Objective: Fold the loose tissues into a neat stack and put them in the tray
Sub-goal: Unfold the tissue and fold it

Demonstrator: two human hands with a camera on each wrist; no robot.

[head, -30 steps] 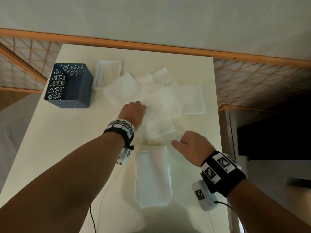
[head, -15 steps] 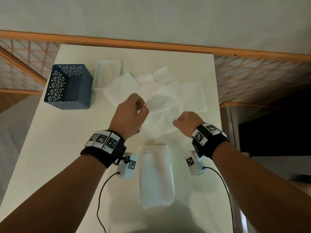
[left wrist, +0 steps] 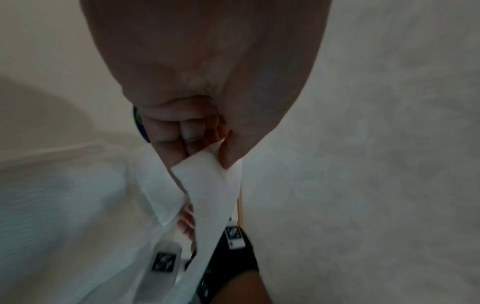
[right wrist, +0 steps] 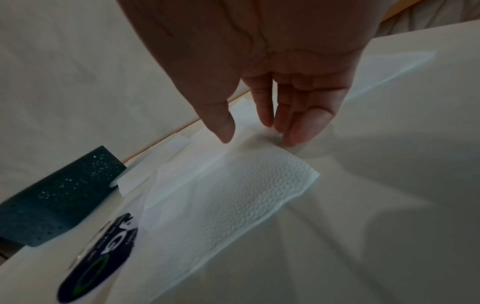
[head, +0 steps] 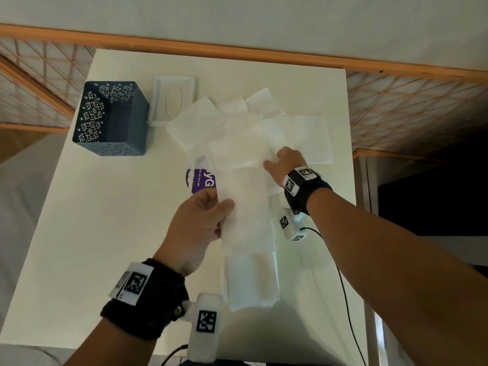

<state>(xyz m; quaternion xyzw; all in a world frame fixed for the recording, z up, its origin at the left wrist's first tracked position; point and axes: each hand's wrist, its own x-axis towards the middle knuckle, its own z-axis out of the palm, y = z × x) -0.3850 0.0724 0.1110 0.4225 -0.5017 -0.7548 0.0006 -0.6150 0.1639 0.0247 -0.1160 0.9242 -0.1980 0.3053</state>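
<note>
The left hand (head: 196, 225) pinches one tissue (head: 244, 204) at its side edge, thumb clamped over the fingers, holding it at centre frame above the folded stack (head: 252, 281) in the lower middle. The right hand (head: 286, 165) reaches right of centre, fingers apart and straight, tips touching the loose tissues (head: 264, 133). These look feather-light, limp and easily torn, best taken by corners. I count roughly six loose sheets, though overlaps blur that; one blue tray (head: 112, 120) sits upper left.

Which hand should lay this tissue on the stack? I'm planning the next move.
Left. The left hand already pinches the tissue just above the stack; the right hand is open, over the loose pile.
</note>
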